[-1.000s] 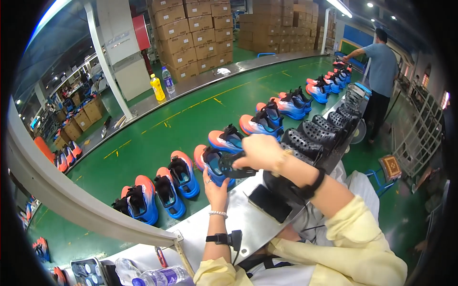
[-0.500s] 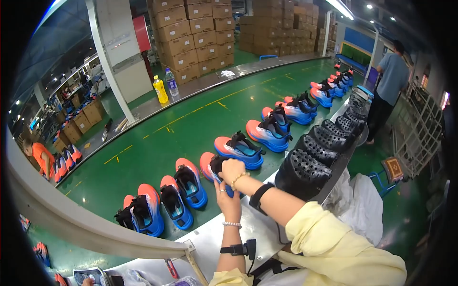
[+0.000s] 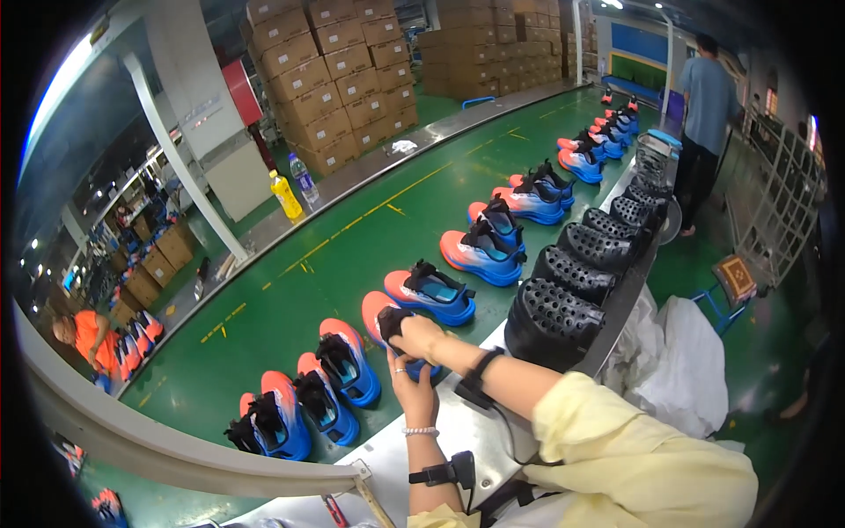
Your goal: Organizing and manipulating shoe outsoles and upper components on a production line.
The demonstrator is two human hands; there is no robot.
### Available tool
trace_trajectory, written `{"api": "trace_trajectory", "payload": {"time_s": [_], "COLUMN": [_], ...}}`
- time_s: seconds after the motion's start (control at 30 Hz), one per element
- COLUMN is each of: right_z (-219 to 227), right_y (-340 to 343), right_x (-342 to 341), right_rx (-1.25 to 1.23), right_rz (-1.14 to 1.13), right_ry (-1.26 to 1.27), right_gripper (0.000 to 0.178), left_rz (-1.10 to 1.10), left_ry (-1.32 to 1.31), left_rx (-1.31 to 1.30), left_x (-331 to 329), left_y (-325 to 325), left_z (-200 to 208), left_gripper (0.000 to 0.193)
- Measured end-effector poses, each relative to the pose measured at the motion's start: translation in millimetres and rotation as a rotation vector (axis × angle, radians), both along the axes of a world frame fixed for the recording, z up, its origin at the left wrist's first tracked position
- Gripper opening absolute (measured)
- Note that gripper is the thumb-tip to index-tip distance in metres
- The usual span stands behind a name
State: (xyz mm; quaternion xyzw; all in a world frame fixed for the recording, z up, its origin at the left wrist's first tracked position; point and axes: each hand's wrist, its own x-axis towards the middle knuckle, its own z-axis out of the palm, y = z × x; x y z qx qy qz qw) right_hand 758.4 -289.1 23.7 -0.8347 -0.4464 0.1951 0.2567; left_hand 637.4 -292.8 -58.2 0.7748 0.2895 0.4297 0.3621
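Note:
A running shoe (image 3: 378, 310) with an orange toe, black collar and blue sole sits on the green belt's near edge, its heel toward me. My right hand (image 3: 419, 338) is closed at its black collar, fingertips hidden in the opening. Below it, my left hand (image 3: 415, 394) grips the blue heel, thumb and fingers bent round it. Just left stand more shoes of the same colours, the nearest being a running shoe (image 3: 349, 363). On the far right side of my hands, another running shoe (image 3: 431, 295) lies at a slant.
Black perforated shoe forms (image 3: 556, 319) line the metal ledge to my right. A white frame bar (image 3: 194, 444) curves across the lower left. Two bottles, one a yellow bottle (image 3: 285, 195), stand beyond the belt (image 3: 290, 290). A person (image 3: 707, 97) stands far right; another person (image 3: 92, 339) bends far left.
My view has turned a little, so the scene sits differently. My right hand lies flatter over the shoe's collar; my left hand stays at the heel. The person in orange has shifted.

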Motion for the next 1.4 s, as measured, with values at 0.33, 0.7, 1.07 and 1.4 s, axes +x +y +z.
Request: {"api": "trace_trajectory", "payload": {"time_s": [0.33, 0.7, 1.07, 1.4], "right_z": [117.9, 56.8, 56.6, 73.9], "right_y": [-288.1, -318.5, -333.0, -330.5], "right_x": [56.4, 122.9, 133.4, 134.8], "right_rx": [0.901, 0.721, 0.659, 0.327], "right_rz": [-0.43, -0.489, -0.527, -0.573], "right_ry": [-0.37, -0.187, -0.043, -0.216], "right_gripper": [0.014, 0.039, 0.052, 0.06], "left_rz": [0.153, -0.08, 0.311, -0.028], "left_ry": [0.154, 0.483, 0.765, 0.495], "left_rx": [-0.158, -0.053, 0.054, 0.17], "left_x": [-0.1, 48.0, 60.4, 110.7], "left_y": [69.8, 117.4, 80.0, -13.7], "left_z": [18.2, 29.5, 57.4, 63.4], "left_gripper": [0.041, 0.073, 0.079, 0.05]}}
